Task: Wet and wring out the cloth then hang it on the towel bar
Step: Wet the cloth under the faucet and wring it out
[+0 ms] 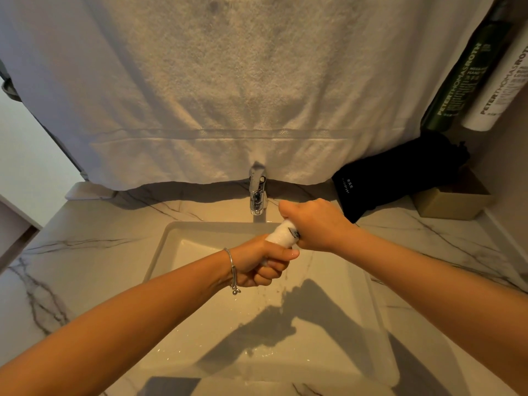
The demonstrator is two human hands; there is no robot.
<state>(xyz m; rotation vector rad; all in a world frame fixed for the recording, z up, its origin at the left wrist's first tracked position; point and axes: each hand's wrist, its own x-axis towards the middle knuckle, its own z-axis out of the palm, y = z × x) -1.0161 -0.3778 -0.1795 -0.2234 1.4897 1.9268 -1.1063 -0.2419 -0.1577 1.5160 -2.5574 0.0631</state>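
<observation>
A small white cloth (282,235) is rolled into a tight twist over the white rectangular sink (160,247). My left hand (263,264), with a silver bracelet on the wrist, grips its near end. The far end is closed in my right hand (311,224), just right of the chrome faucet (257,192). Water drips from the cloth into the basin, and the basin floor is wet. Only a short middle stretch of the cloth shows between my fists. No towel bar is clearly visible.
A large white towel (228,95) hangs behind the faucet, covering the wall. A black hairdryer bag (400,172) and a tan box (448,204) sit at the back right of the marble counter (85,252). Green (468,78) and white (503,81) bottles hang at upper right.
</observation>
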